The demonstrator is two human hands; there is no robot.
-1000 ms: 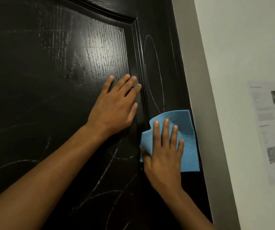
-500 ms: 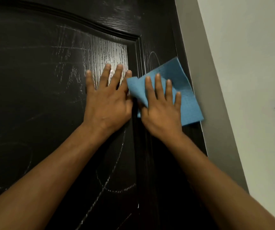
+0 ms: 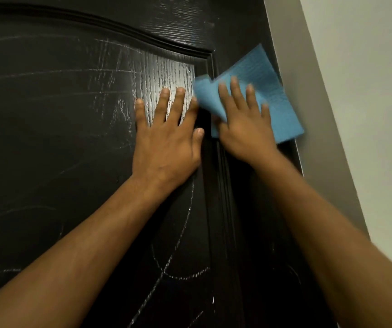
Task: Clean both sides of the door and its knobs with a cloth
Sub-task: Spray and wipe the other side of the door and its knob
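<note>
Pressing blue cloth [image 3: 268, 91] flat to the dark door [image 3: 60, 138]: right hand [image 3: 244, 129], fingers straight, cloth under the palm at the door's right stile. Left hand [image 3: 166, 143] flat, fingers spread, on the panel just beside it. Right hand blurred; knobs out of view. Chalky scribbles on door; grey frame [image 3: 308, 114], white wall [image 3: 367, 91] right.

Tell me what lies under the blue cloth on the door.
The blue cloth lies flat on the dark door, across its right stile and the panel moulding's corner. The right hand presses on it with straight fingers. Any chalk marks beneath it are covered.
</note>
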